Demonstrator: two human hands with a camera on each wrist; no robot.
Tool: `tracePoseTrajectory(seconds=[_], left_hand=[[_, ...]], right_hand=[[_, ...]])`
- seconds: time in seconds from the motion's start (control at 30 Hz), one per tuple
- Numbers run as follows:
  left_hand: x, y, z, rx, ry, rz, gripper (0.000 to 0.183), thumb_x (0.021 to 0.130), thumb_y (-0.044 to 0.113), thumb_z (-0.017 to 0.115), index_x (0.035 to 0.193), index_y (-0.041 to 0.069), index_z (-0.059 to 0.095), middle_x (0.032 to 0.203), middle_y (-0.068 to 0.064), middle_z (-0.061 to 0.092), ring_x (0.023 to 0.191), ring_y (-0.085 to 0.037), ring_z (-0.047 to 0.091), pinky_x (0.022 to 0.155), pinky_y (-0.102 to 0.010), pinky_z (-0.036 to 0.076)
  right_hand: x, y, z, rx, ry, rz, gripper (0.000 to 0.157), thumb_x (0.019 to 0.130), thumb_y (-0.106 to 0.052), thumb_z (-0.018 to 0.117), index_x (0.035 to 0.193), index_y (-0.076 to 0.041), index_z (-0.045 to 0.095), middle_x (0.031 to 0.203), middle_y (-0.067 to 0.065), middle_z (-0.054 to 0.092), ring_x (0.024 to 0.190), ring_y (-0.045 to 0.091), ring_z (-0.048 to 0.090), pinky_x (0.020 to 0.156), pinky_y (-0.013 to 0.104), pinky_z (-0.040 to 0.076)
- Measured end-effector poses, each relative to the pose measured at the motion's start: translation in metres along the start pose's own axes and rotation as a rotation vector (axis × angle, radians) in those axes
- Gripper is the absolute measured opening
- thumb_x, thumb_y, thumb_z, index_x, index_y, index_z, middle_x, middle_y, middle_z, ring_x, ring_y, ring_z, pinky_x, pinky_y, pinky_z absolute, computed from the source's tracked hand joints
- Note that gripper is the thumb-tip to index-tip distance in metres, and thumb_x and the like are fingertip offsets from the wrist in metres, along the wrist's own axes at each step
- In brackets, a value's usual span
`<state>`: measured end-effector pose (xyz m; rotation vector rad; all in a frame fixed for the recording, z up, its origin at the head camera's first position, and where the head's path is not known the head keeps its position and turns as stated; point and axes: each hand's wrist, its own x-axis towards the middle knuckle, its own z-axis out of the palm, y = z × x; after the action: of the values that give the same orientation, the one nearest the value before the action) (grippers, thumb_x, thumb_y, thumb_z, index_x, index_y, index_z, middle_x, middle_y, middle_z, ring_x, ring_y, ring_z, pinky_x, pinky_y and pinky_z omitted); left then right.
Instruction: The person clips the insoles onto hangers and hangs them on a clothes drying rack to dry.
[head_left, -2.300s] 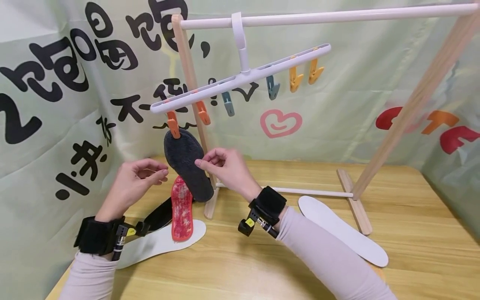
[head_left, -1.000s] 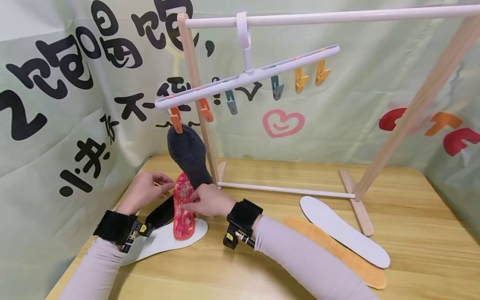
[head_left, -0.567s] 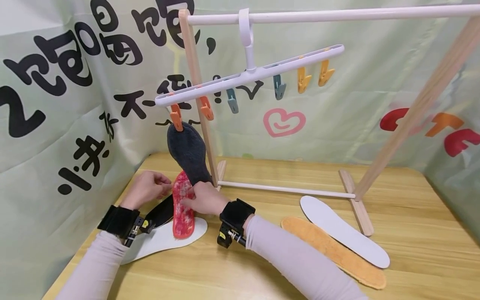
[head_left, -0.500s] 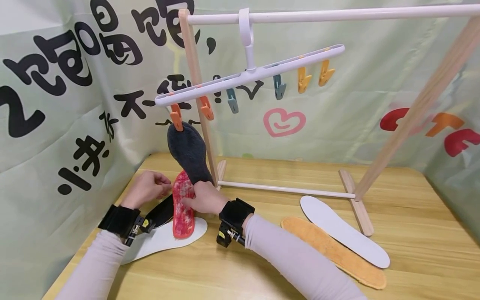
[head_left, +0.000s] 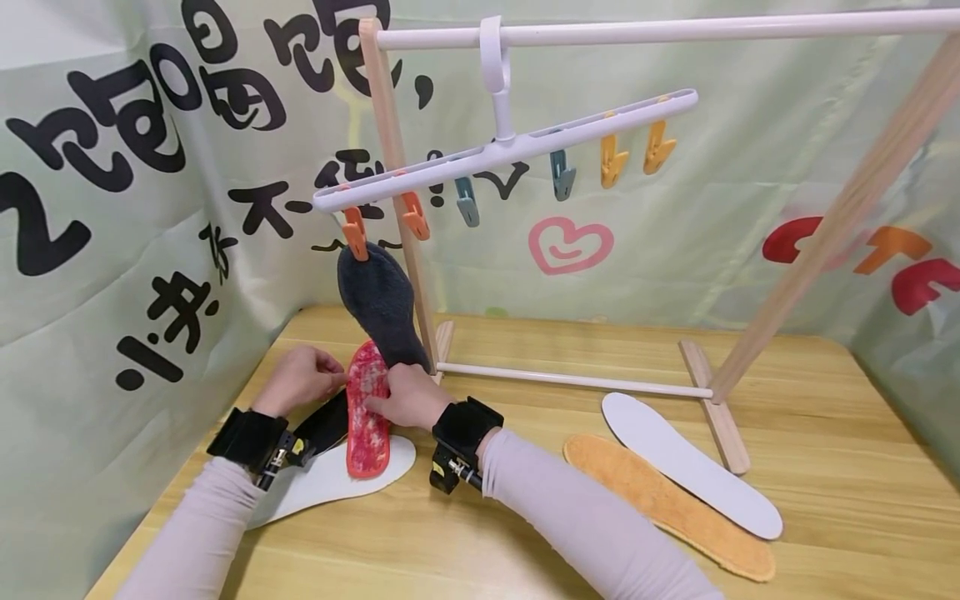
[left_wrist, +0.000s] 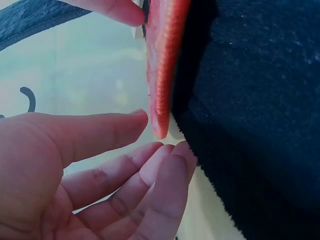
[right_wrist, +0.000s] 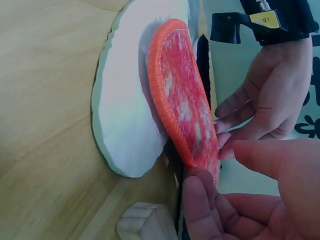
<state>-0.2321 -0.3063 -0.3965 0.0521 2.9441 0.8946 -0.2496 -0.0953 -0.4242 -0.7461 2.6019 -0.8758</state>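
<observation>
A red mottled insole (head_left: pixel 367 417) with an orange-red edge lies over a white insole (head_left: pixel 322 487) and a black insole (head_left: pixel 326 423). My right hand (head_left: pixel 416 396) grips its right side, thumb on the red face and fingers round the edge. At the insole's left side is my left hand (head_left: pixel 300 379). In the left wrist view, its thumb (left_wrist: pixel 115 130) and bent fingers stand on either side of the insole's edge with a gap between. A dark grey insole (head_left: pixel 378 304) hangs above from an orange clip (head_left: pixel 355 235); its lower end is partly behind my right hand.
A tilted white hanger (head_left: pixel 517 150) with several coloured clips hangs on the rack's top bar (head_left: pixel 645 31). The rack's left post (head_left: pixel 397 167) stands close behind my right hand. On the right lie another white insole (head_left: pixel 690 462) and an orange insole (head_left: pixel 667 508).
My right hand has come down from the hanging dark insole to the red one. My left hand has lowered to the red insole's left edge. Over the last half second both barely move.
</observation>
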Motion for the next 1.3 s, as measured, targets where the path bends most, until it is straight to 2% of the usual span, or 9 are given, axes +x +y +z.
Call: tracePoseTrajectory(seconds=[0.23, 0.4, 0.67, 1.0, 1.17, 1.3], left_hand=[[-0.001, 0.000, 0.005, -0.011, -0.016, -0.027, 0.022, 0.100, 0.020, 0.075, 0.099, -0.001, 0.081, 0.077, -0.009, 0.075, 0.063, -0.012, 0.065, 0.060, -0.028, 0.050], [-0.001, 0.000, 0.006, -0.014, -0.020, -0.040, 0.021, 0.100, 0.021, 0.076, 0.098, 0.000, 0.082, 0.078, -0.007, 0.075, 0.063, -0.013, 0.066, 0.061, -0.028, 0.051], [-0.001, 0.001, 0.007, -0.013, -0.025, -0.053, 0.022, 0.101, 0.021, 0.075, 0.091, 0.003, 0.080, 0.073, -0.005, 0.072, 0.062, -0.013, 0.064, 0.062, -0.029, 0.049], [-0.003, 0.000, 0.007, -0.046, -0.036, -0.064, 0.023, 0.102, 0.023, 0.074, 0.093, 0.003, 0.080, 0.074, -0.004, 0.072, 0.064, -0.013, 0.065, 0.062, -0.029, 0.050], [-0.004, -0.002, 0.007, -0.057, -0.039, -0.063, 0.024, 0.101, 0.024, 0.075, 0.096, 0.001, 0.080, 0.078, -0.006, 0.075, 0.065, -0.013, 0.067, 0.062, -0.028, 0.052], [-0.005, -0.003, 0.007, -0.061, -0.039, -0.060, 0.024, 0.102, 0.023, 0.075, 0.096, 0.000, 0.080, 0.080, -0.007, 0.075, 0.066, -0.013, 0.067, 0.062, -0.029, 0.052]], right_hand=[[0.030, 0.026, 0.026, -0.056, 0.015, 0.038, 0.047, 0.100, -0.049, 0.074, 0.071, -0.016, 0.058, 0.060, -0.005, 0.043, 0.051, 0.014, 0.049, 0.047, 0.027, 0.039], [0.035, 0.031, 0.028, -0.068, 0.012, 0.051, 0.045, 0.099, -0.051, 0.074, 0.075, -0.015, 0.061, 0.062, -0.005, 0.045, 0.051, 0.014, 0.051, 0.046, 0.028, 0.039], [0.036, 0.033, 0.030, -0.060, 0.022, 0.050, 0.046, 0.099, -0.052, 0.074, 0.073, -0.017, 0.060, 0.059, -0.006, 0.043, 0.048, 0.012, 0.048, 0.045, 0.028, 0.038], [0.035, 0.035, 0.030, -0.020, 0.035, 0.037, 0.052, 0.100, -0.051, 0.074, 0.063, -0.020, 0.054, 0.051, -0.010, 0.038, 0.040, 0.008, 0.039, 0.041, 0.026, 0.031], [0.032, 0.034, 0.029, 0.000, 0.045, 0.020, 0.055, 0.101, -0.046, 0.074, 0.059, -0.020, 0.050, 0.050, -0.009, 0.036, 0.041, 0.008, 0.038, 0.042, 0.025, 0.029], [0.022, 0.023, 0.021, 0.016, 0.041, 0.027, 0.053, 0.102, -0.039, 0.074, 0.061, -0.018, 0.049, 0.053, -0.006, 0.038, 0.044, 0.011, 0.041, 0.045, 0.027, 0.032]])
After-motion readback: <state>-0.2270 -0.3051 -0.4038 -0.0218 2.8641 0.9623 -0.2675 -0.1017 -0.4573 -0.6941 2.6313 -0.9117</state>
